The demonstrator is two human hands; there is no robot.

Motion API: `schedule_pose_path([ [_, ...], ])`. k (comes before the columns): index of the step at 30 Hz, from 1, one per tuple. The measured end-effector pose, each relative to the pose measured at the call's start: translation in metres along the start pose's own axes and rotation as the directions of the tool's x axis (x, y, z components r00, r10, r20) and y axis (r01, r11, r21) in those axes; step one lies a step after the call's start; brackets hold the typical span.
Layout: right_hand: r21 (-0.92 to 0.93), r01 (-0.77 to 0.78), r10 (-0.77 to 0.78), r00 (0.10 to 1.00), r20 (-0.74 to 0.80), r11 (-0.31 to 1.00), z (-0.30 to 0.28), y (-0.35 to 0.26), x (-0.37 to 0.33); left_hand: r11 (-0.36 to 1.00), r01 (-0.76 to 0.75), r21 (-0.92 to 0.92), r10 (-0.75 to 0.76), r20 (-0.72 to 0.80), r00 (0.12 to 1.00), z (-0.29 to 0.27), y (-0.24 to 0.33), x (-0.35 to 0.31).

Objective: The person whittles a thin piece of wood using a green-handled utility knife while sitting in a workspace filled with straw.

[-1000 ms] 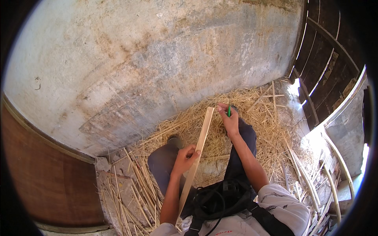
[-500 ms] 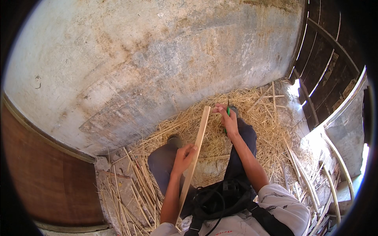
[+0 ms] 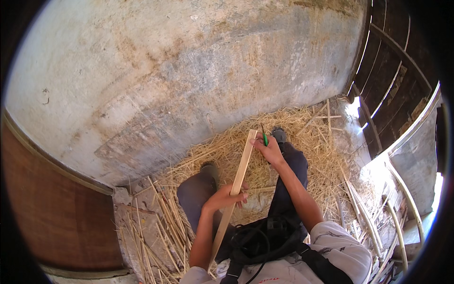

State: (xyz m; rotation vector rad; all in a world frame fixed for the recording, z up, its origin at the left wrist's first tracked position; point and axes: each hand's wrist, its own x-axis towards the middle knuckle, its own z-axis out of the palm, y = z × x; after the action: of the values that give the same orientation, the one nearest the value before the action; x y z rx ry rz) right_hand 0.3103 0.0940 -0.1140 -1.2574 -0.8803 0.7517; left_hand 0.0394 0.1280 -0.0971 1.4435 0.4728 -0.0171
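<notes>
A long, flat pale bamboo strip [image 3: 244, 163] stands slanted in front of me, its lower end beside my left forearm. My left hand [image 3: 224, 198] is closed around its middle, with fingertips showing past the right edge. Near the upper end, my right hand [image 3: 270, 152] touches the strip with thumb and fingers. That same hand grips a knife with a green handle [image 3: 266, 140]; its thin dark blade points up, just right of the strip's top. My bent legs in dark trousers lie on either side beneath the hands.
Straw-like shavings [image 3: 317, 137] cover the floor ahead. Thin sticks [image 3: 165, 222] lie at my left, and longer curved poles [image 3: 399, 232] at my right. A stained wall [image 3: 198, 85] rises in front. A brown panel [image 3: 56, 203] stands left; dark slats [image 3: 388, 71] are at far right.
My right hand has moved left and slightly down with the knife and now touches the strip's upper end. My left hand has shifted right, its fingers now further around the strip.
</notes>
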Motion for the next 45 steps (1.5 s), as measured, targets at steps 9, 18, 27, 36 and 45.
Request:
schedule_pose_path([
  [9,-0.037,-0.033,0.027,0.989,-0.144,0.999,-0.004,-0.003,0.000,0.944,-0.003,0.330,-0.003,0.018,1.000,0.000,-0.001,-0.037],
  [18,-0.408,0.266,-0.262,0.963,0.068,0.873,0.011,-0.015,-0.015,0.981,-0.189,0.033,0.188,-0.343,0.920,-0.002,0.016,-0.008],
  [27,-0.567,0.481,-0.229,0.859,0.458,0.668,0.016,-0.020,-0.025,0.973,-0.230,-0.035,0.193,-0.429,0.882,0.017,0.008,0.022],
  [36,-0.571,0.508,-0.263,0.849,0.459,0.645,0.018,-0.022,-0.028,0.965,-0.234,-0.116,0.177,-0.366,0.914,0.016,0.006,0.011],
  [45,-0.545,0.539,-0.329,0.836,0.439,0.642,0.020,-0.029,-0.028,0.980,-0.178,-0.084,0.138,-0.354,0.925,0.017,0.010,0.004],
])
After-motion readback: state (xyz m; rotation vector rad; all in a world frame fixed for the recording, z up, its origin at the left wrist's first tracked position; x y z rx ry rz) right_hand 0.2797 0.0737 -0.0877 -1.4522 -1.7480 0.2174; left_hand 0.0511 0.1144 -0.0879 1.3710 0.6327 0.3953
